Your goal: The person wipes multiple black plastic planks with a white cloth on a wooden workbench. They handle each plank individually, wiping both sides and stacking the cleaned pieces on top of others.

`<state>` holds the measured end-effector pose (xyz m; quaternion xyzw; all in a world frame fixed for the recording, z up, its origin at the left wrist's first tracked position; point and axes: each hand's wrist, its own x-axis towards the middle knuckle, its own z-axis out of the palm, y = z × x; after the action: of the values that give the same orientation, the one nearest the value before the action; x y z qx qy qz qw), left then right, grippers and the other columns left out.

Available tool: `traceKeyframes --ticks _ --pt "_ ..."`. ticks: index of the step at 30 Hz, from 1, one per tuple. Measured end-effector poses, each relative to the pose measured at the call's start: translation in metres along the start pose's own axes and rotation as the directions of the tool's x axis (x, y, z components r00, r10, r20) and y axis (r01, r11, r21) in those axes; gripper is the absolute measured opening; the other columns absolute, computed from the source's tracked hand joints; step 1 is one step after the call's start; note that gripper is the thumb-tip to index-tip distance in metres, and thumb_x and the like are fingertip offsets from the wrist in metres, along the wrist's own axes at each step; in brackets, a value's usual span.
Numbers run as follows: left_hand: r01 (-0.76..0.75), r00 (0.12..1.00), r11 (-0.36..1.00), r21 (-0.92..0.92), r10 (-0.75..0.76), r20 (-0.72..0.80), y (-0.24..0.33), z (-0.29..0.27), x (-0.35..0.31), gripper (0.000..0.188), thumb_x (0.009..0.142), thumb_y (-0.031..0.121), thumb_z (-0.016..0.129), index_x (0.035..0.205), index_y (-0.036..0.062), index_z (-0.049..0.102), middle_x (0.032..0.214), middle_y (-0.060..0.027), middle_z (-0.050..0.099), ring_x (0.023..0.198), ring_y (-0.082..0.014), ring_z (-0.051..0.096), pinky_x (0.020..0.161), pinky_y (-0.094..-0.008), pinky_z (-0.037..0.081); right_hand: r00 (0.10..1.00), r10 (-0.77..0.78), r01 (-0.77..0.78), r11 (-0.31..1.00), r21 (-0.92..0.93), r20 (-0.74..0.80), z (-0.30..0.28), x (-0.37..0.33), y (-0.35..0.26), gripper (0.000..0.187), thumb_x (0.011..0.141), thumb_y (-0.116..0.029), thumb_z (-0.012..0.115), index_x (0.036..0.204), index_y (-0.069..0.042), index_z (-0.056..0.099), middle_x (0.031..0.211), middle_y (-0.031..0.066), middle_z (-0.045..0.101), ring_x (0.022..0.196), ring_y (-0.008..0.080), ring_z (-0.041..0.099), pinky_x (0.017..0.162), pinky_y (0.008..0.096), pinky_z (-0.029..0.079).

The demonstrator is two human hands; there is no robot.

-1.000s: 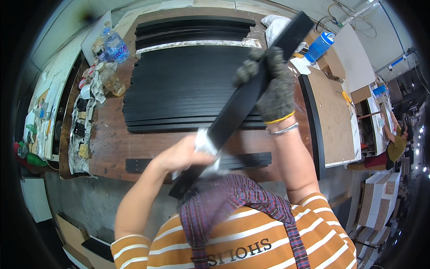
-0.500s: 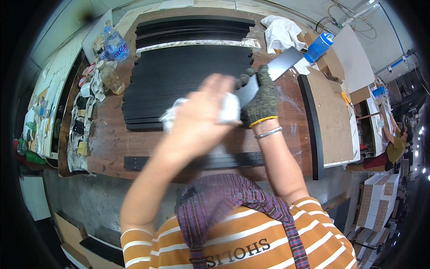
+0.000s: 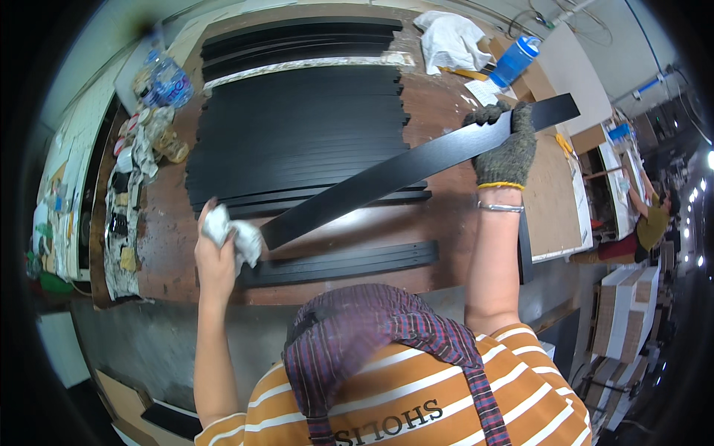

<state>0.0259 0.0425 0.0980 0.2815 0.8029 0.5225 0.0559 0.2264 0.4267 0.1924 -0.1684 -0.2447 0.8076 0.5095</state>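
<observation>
My right hand (image 3: 507, 145), in a grey knit glove with a yellow cuff, grips a long flat black strip (image 3: 387, 178) near its far right end. The strip slants above the table, its lower left end close to my left hand (image 3: 216, 256). That bare hand is closed on a crumpled white cloth (image 3: 236, 236), which sits at the strip's left tip. Beneath the strip lies a wide stack of similar black strips (image 3: 297, 134) on the brown wooden table (image 3: 446, 223).
Another black strip pile (image 3: 338, 264) lies near the table's front edge, more at the back (image 3: 297, 37). A blue bottle (image 3: 515, 59) and white rag (image 3: 450, 41) sit far right. Clutter and plastic bottles (image 3: 160, 82) line the left. Another person (image 3: 651, 219) stands at the right.
The strip has tipped from steep to a flatter slant. My left hand with the cloth swept up along it, then back down to its lower left end.
</observation>
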Motion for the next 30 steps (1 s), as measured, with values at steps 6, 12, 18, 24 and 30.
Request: traceKeyframes --ticks 6,12,18,24,30 --pt "0.189 0.721 0.979 -0.082 -0.081 0.688 0.038 0.027 0.003 0.048 0.072 0.009 0.085 0.115 0.0024 0.064 0.093 -0.0064 0.068 0.085 -0.0149 0.064 0.079 -0.0321 0.052 0.994 0.095 -0.091 0.993 -0.071 0.047 0.001 -0.001 0.030 0.038 0.099 -0.042 0.062 0.093 -0.005 0.057 0.079 0.0081 0.058 0.075 0.0254 0.057 0.076 0.0433 0.051" --pt "-0.469 0.883 0.785 0.405 0.420 0.209 0.060 0.079 -0.016 0.028 0.073 -0.002 0.069 0.101 0.0020 0.064 0.087 -0.0149 0.067 0.079 -0.0352 0.067 0.068 -0.0427 0.052 0.963 0.060 -0.167 0.898 -0.407 -0.262 0.018 -0.031 0.085 0.020 0.091 -0.022 0.071 0.091 -0.006 0.060 0.073 0.0029 0.054 0.064 0.0199 0.054 0.064 0.0381 0.050" --pt "-0.330 0.916 0.933 0.144 0.279 0.288 0.042 0.045 -0.023 0.033 0.074 -0.005 0.070 0.106 0.0023 0.065 0.095 -0.0140 0.073 0.081 -0.0269 0.073 0.072 -0.0375 0.058 0.978 0.207 -0.207 0.978 -0.040 -0.004 -0.008 -0.008 0.075 0.036 0.075 -0.003 0.063 0.111 0.001 0.058 0.079 0.0079 0.057 0.063 0.0220 0.055 0.067 0.0399 0.054" --pt "0.081 0.989 0.767 -0.636 0.017 0.147 0.065 0.034 0.014 0.043 0.100 0.006 0.060 0.140 -0.0036 0.047 0.133 -0.0181 0.064 0.113 -0.0200 0.066 0.098 -0.0340 0.053 0.888 0.250 -0.252 0.967 -0.045 0.385 -0.005 -0.019 0.086 0.044 0.078 -0.010 0.063 0.121 0.001 0.058 0.084 0.0080 0.057 0.073 0.0240 0.056 0.077 0.0453 0.050" --pt "-0.227 0.853 0.962 -0.155 0.273 0.445 0.059 0.083 -0.025 0.053 0.088 0.006 0.071 0.137 -0.0023 0.056 0.132 -0.0210 0.064 0.122 -0.0287 0.064 0.102 -0.0359 0.049 0.840 0.368 -0.383 0.923 -0.044 0.398 0.019 -0.013 0.074 0.059 0.079 -0.015 0.067 0.133 0.004 0.053 0.085 0.0066 0.056 0.071 0.0201 0.053 0.070 0.0376 0.049"
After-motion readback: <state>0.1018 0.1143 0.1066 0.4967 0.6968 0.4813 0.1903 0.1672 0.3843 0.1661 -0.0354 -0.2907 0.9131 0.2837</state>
